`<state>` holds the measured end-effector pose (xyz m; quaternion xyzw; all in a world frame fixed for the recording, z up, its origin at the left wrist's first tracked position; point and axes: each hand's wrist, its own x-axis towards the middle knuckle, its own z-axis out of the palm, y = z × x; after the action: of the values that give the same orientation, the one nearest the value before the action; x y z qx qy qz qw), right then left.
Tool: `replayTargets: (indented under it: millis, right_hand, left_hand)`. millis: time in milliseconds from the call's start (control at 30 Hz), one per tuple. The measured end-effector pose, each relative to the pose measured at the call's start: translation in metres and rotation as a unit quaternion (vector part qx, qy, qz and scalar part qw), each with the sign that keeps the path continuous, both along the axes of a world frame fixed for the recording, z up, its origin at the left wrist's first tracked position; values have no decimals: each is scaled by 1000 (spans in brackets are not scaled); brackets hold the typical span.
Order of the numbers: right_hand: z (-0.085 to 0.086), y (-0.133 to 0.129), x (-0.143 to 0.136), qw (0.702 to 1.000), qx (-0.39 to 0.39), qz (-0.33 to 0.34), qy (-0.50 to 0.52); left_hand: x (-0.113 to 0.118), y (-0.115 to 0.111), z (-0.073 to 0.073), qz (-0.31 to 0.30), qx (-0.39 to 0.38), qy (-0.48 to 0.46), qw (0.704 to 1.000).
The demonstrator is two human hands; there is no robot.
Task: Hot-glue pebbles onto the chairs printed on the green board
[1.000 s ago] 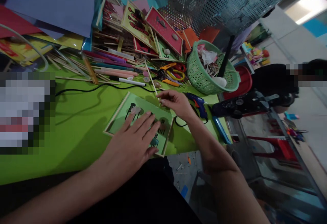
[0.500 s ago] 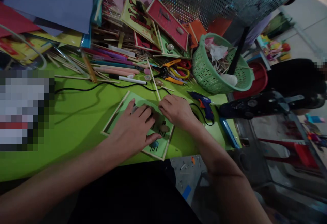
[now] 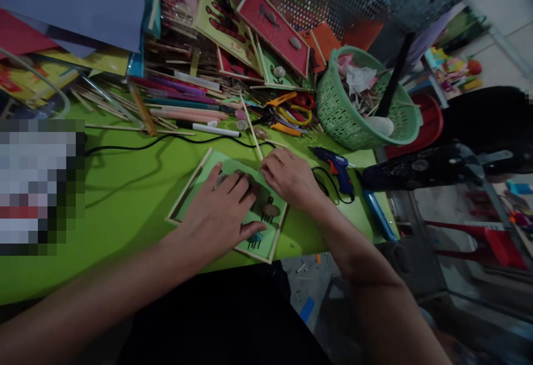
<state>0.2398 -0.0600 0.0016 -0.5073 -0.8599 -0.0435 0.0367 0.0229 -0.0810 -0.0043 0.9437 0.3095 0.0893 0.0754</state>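
Note:
My left hand (image 3: 220,204) lies with fingers spread over a shallow wood-edged frame with a green backing (image 3: 265,246), hiding much of its middle. Beside its thumb are a brown pebble figure (image 3: 271,210) with drawn dark legs and a blue pebble (image 3: 255,237). Another pebble shows partly under the fingers. My right hand (image 3: 289,177) is closed, fingers pinched at the frame's upper right edge; what they grip is hidden. A thin wooden stick (image 3: 251,126) on the table runs up to those fingertips.
A glue gun (image 3: 339,171) lies right of my right hand, its black cord looping behind. Farther back stand a green basket of scraps (image 3: 328,107), scissors (image 3: 297,112), markers (image 3: 216,128) and finished pebble pictures (image 3: 275,29). The green table's (image 3: 125,187) front edge runs close below the frame.
The view has shifted slightly, so things on the right sit a little farther right. Both hands keep nearly the same place on the frame.

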Motion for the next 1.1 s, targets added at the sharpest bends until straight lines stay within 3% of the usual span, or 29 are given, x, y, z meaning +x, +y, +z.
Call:
replayTargets:
  millis: [400,800,1000,1100]
  right_hand:
    - [2,3,3,999,40,4,32]
    - [0,6,3,993,75,-35,78]
    - [3,6,2,990,69,-48,117]
    - [7,6,3,985,23,-31,167]
  left_hand:
    - [0,1,0,2,-16,-16,1000]
    - [-1,1,5,1,-7,13,1000]
    - [0,2,1,-3,-1,3,1000]
    - [0,2,1,-2,-9,-3,1000]
